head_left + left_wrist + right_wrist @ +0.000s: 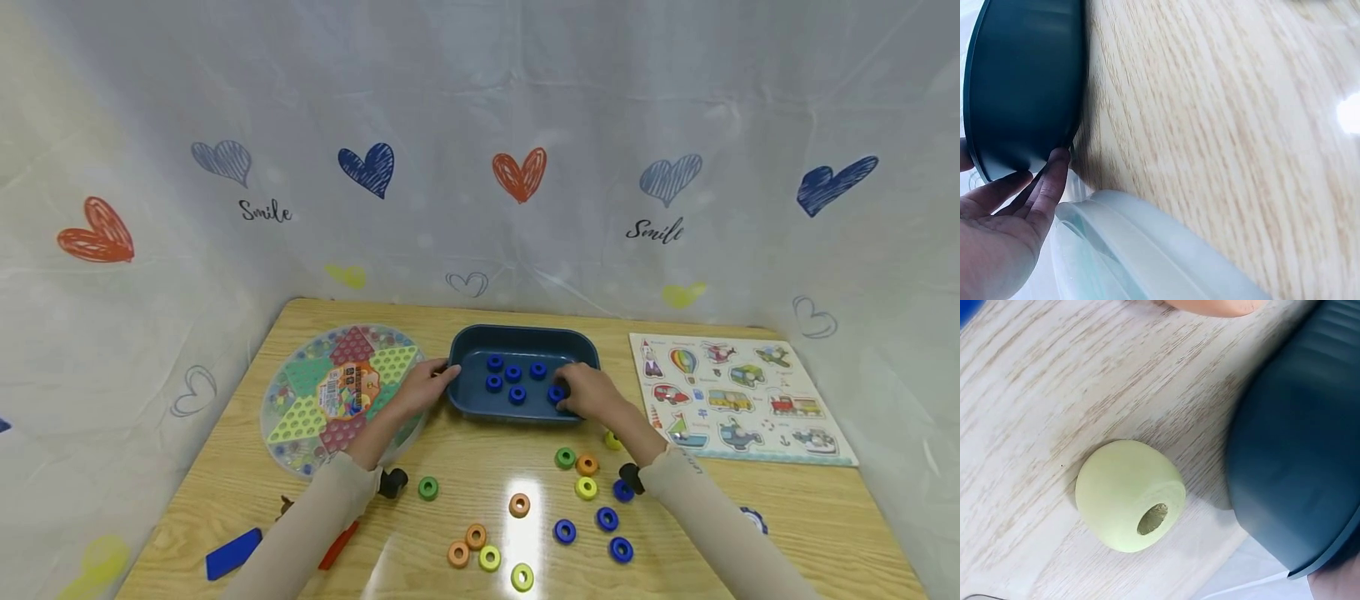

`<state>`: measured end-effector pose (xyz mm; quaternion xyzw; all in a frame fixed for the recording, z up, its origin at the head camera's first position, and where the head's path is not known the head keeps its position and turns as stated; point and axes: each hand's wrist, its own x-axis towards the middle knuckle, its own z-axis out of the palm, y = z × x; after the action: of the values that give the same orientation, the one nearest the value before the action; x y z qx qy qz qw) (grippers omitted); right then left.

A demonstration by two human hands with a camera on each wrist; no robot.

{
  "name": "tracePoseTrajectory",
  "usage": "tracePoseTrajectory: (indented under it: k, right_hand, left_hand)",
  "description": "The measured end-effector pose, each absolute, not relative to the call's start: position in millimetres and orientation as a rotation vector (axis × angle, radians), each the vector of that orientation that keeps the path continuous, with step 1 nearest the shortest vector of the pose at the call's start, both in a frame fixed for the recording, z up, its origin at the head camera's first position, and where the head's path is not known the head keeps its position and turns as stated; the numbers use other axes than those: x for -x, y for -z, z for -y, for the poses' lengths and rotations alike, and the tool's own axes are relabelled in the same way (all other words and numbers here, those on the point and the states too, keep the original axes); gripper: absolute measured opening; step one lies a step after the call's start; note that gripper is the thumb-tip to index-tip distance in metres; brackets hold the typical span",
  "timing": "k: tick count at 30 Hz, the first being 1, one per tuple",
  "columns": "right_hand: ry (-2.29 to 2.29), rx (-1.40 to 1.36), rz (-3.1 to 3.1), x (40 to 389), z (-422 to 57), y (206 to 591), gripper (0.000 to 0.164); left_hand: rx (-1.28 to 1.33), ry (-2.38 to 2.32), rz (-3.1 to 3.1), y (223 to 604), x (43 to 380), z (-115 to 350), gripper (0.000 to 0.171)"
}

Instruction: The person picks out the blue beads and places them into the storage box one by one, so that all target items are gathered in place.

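Note:
A dark blue-green tray stands at the back of the table with several blue beads inside. At its left end, my left hand grips the rim; in the left wrist view its fingers lie against the outer wall. My right hand reaches over the right end, thumb and fingers curled around a blue ring-shaped bead low in the tray. The right wrist view leaves most of that hand hidden behind the tray wall. A pale yellow-green bead sits on the table beside the tray.
Loose orange, green, yellow and blue beads lie in front. A Chinese checkers board is at left, a picture puzzle board at right. Blue and red pieces lie near the left sleeve.

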<state>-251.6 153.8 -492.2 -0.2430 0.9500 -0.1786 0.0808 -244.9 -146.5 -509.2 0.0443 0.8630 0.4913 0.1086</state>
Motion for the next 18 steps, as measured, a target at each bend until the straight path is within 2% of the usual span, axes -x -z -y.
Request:
tracePoseTrajectory:
  k: [11, 18]
  right_hand:
    - [0.702, 0.825, -2.87, 243, -162, 488, 0.039]
    - [0.944, 0.907, -2.943, 217, -180, 466, 0.024]
  left_hand:
    - [-0.112, -1.439, -2.533, 509, 243, 146, 0.044]
    - [-0.151, -1.44, -2.544, 510, 244, 147, 0.047]
